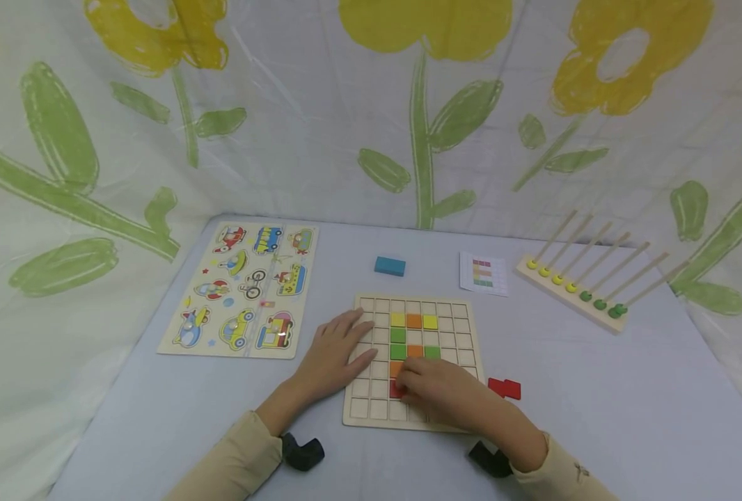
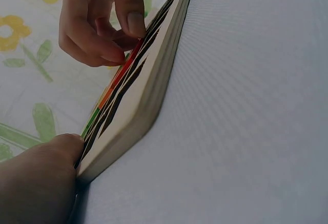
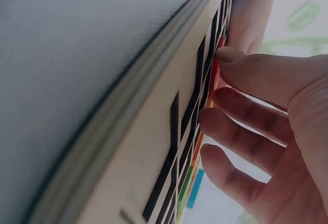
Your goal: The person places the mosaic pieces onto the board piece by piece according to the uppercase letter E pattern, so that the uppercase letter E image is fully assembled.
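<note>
A wooden grid board (image 1: 360, 409) lies on the table. Its cells hold yellow (image 1: 430, 322), orange (image 1: 414, 321) and green (image 1: 397, 335) square tiles in a pattern, with an orange tile (image 1: 396, 369) lower in the column. My left hand (image 1: 332, 353) rests on the board's left edge, fingers spread and straight. Over the lower middle cells, my right hand (image 1: 440, 393) pinches a red tile (image 1: 396, 389) down at the grid. In the right wrist view the thumb (image 3: 230, 55) touches the red tile (image 3: 214, 70), with the fingers curled beside it. The right hand hides several cells.
Two loose red tiles (image 1: 504, 388) lie right of the board. Behind it are a blue block (image 1: 390, 266) and a printed pattern card (image 1: 483, 273). A vehicle picture puzzle (image 1: 239, 292) lies at left; a peg stand with beads (image 1: 571, 296) stands at back right.
</note>
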A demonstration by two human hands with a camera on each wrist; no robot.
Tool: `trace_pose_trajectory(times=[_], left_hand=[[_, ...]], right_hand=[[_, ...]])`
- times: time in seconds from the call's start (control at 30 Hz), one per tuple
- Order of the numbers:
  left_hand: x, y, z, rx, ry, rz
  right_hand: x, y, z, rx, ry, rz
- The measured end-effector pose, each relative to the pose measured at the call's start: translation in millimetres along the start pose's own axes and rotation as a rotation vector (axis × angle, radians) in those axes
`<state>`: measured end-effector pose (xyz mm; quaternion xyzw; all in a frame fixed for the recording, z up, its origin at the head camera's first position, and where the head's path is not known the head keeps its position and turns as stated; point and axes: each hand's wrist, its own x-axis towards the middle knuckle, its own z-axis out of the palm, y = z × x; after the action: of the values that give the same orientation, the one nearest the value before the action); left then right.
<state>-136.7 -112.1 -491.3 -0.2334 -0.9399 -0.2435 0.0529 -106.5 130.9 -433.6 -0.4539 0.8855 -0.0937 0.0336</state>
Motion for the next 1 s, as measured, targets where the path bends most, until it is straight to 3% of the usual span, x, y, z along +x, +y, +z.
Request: trace_pose_trajectory(times=[0.2, 0.5, 0.73, 1.0], left_hand=[[0.6, 0.9, -1.5, -0.001, -0.010, -0.005], [1.1, -1.1, -0.6, 0.005, -0.017, 0.000], [1.0, -1.4, -0.5, 0.013, -0.011, 0.010], [0.9, -1.4, 0.1, 0.013, -0.013, 0.008]], right_hand=[[-16.2, 11, -8, -0.031, -0.019, 0.093], [-72.2, 38, -26, -0.037, 0.070, 0.252], [-107.2, 49, -28, -0.032, -0.035, 0.498], [-128.5, 59, -23, -0.036, -0.020, 0.518]])
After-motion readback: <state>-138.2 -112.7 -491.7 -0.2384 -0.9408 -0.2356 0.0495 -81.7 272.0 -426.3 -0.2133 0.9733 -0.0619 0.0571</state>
